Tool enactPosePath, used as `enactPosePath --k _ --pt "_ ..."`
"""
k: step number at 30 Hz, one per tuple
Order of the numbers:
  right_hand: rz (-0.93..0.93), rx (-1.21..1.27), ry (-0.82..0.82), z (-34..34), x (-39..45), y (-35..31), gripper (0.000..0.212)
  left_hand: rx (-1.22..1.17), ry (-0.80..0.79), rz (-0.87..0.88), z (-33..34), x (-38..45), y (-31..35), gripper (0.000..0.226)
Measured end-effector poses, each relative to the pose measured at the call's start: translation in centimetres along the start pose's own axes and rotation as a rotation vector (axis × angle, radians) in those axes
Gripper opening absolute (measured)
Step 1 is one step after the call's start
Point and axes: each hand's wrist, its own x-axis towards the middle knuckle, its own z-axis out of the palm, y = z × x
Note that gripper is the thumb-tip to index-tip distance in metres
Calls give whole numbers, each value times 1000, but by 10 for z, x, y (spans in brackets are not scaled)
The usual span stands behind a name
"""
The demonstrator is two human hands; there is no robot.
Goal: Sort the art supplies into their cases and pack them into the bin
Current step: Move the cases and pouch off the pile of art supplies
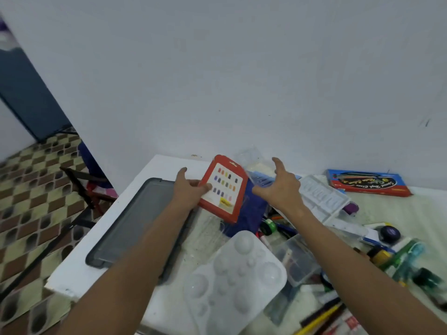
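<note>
My left hand (188,189) grips the left edge of a red crayon box (223,188) with a white panel of coloured crayon pictures, held tilted above the table. My right hand (280,187) hovers just right of the box with fingers spread, holding nothing. A grey bin lid (135,221) lies flat on the table's left side, under my left forearm. A blue case (254,211) lies below the red box, partly hidden by it.
A white paint palette (234,274) lies near the front. A clear compartment tray (321,197), a red-and-blue brush box (367,183), paint bottles (399,259), markers and pencils (321,317) crowd the right side. A wall stands behind the white table (79,269), and a chair (84,184) stands left.
</note>
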Motion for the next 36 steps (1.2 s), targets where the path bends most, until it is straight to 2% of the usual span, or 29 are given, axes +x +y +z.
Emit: enactPosePath --k 5,8,12,18,21,25,31,34,36 --pt "17 146 19 35 -18 -38 105 50 107 96 -92 23 -3 89" --pt "65 86 -21 70 -30 -62 106 72 138 55 -142 36 -26 90" --pt "108 4 -21 115 -46 -88 101 114 114 51 -174 42 -57 88" --pt "154 -101 -37 154 -60 -108 94 489 5 145 -178 43 -91 71" --pt "118 -206 -34 169 -63 -105 93 592 -95 233 -174 41 -97 77" --pt "67 -257 -29 174 -61 -106 89 629 -192 225 -171 44 -100 88" --pt "35 -292 -57 175 -59 -103 94 657 -140 211 -165 48 -104 87" --pt "49 -231 -63 157 -60 -97 98 699 -52 284 -157 48 -95 85" --pt "45 -201 -11 134 -63 -87 95 649 -16 337 -142 38 -83 84"
